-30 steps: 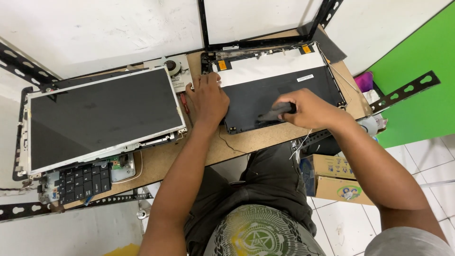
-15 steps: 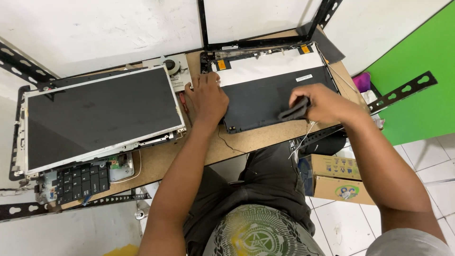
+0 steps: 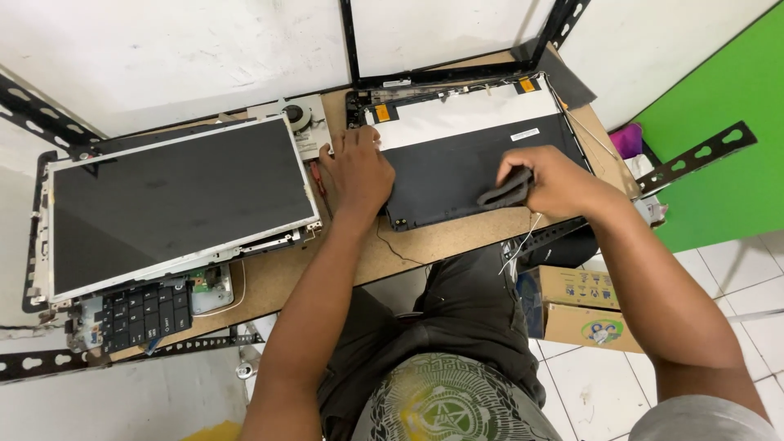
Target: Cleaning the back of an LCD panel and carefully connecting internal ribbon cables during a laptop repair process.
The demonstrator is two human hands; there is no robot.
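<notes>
A dark laptop lid panel (image 3: 457,175) with a white strip along its far edge lies flat on the wooden bench (image 3: 425,245). My left hand (image 3: 357,170) rests flat on the panel's left edge, fingers spread. My right hand (image 3: 545,180) grips a folded dark grey cloth (image 3: 505,191) and presses it on the panel's right part.
A bare screen panel (image 3: 175,200) in a metal frame lies at the left over a keyboard (image 3: 135,314) and circuit boards. A small fan (image 3: 296,117) sits behind it. An empty black bezel frame (image 3: 457,41) leans at the back. Cardboard boxes (image 3: 580,306) stand on the tiled floor.
My right hand with the cloth has moved right across the dark panel, then back slightly to the left. My left hand has stayed in place.
</notes>
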